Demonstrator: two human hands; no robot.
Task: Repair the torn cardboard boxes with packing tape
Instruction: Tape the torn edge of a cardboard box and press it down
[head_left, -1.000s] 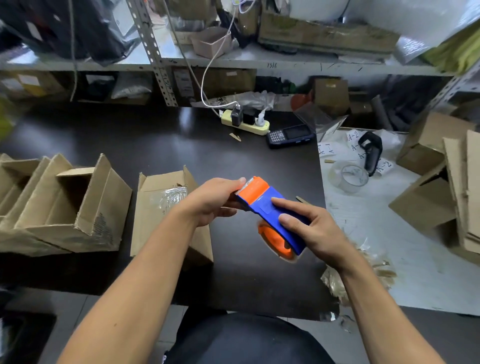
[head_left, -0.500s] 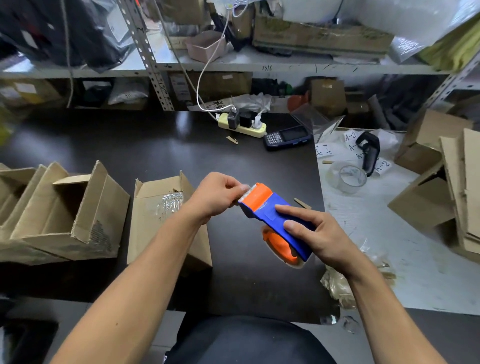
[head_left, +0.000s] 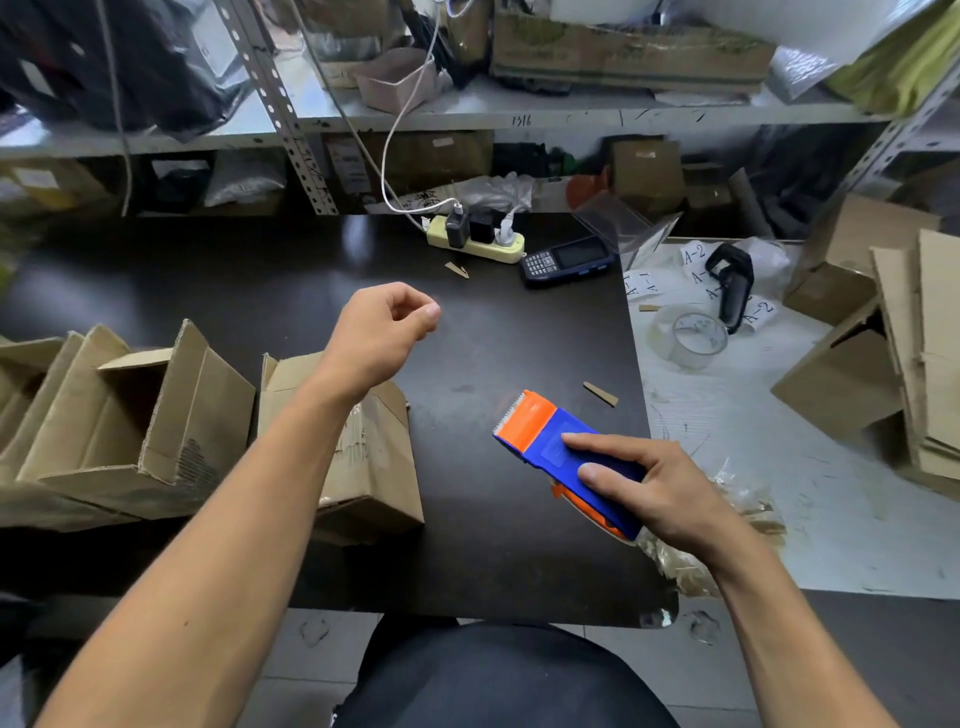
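Observation:
My right hand (head_left: 660, 488) grips a blue and orange tape dispenser (head_left: 540, 431) low over the black table (head_left: 493, 561), toothed edge pointing up-left. My left hand (head_left: 379, 338) is raised above the table with thumb and forefinger pinched together. A faint clear strip of tape seems to run from that pinch toward the dispenser. A small cardboard box (head_left: 374, 467) with a crumpled taped patch lies under my left forearm. An open box (head_left: 156, 415) with raised flaps lies on its side to the left.
A clear tape roll (head_left: 691, 338), a black scanner (head_left: 735, 283) and paper labels lie on the white surface to the right. Flattened cardboard (head_left: 924, 338) is stacked at the far right. A power strip (head_left: 475, 241) and handheld terminal (head_left: 569, 260) sit at the table's back.
My left hand left the dispenser's toothed edge and rose up and to the left, still pinched. My right hand carried the dispenser down and to the right.

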